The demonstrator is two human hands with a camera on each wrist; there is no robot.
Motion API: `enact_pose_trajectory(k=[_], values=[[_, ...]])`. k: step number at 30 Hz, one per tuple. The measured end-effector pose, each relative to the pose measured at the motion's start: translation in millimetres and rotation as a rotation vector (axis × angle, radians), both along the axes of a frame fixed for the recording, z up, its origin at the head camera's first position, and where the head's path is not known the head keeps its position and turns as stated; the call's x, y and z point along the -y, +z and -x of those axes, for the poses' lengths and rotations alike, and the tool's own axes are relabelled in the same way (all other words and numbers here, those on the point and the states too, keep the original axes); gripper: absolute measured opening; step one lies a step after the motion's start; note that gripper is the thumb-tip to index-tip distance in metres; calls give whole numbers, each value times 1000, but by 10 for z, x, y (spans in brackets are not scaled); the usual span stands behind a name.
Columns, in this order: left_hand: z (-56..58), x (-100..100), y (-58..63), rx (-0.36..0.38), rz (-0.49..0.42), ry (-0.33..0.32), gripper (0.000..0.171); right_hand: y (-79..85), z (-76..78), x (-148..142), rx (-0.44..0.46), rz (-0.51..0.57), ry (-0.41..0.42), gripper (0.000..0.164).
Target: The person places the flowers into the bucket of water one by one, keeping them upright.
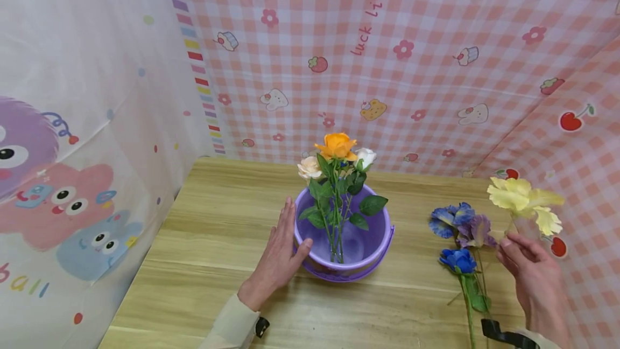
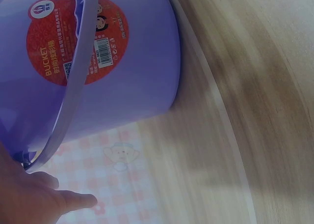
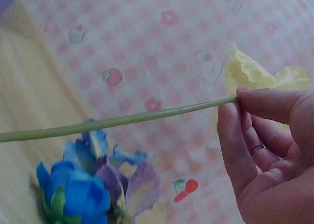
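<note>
A purple bucket (image 1: 345,266) stands on the table, with an orange rose (image 1: 336,146), a cream rose (image 1: 309,168) and a white rose (image 1: 366,158) upright in it on leafy stems. My left hand (image 1: 276,255) rests against the bucket's left side, fingers straight, its thumb at the rim. At the right, my right hand (image 1: 535,273) pinches a yellow flower (image 1: 523,198) by its stem (image 3: 132,119), just below the bloom, between thumb and index finger. Near that hand lie a blue rose-like flower (image 1: 458,260), a blue-violet flower (image 1: 451,220) and a mauve flower (image 1: 477,230).
The wooden table (image 1: 218,220) backs onto a pink checked cloth (image 1: 436,79). A white cartoon-print cloth (image 1: 121,123) hangs at the left. The bucket's handle (image 2: 78,71) hangs down its near side, across a red label (image 2: 49,47).
</note>
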State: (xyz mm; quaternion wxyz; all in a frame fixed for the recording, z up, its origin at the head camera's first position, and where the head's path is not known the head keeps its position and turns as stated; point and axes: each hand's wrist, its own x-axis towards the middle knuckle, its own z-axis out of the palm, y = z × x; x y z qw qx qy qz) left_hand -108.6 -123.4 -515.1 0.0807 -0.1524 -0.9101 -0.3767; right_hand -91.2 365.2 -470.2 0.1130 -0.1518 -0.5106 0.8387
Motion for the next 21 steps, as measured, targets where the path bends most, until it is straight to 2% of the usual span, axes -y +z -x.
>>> enact_pose_trajectory(k=[9,16,21], values=[[-1,0,0,5,4,3,84,115,100,271,-143,58,-28,26],[-3,2,0,1,3,4,84,247,170,475,-157,83,-56,22],[-2,3,2,3,0,2,84,336,207,618,-201,111,-49,20]])
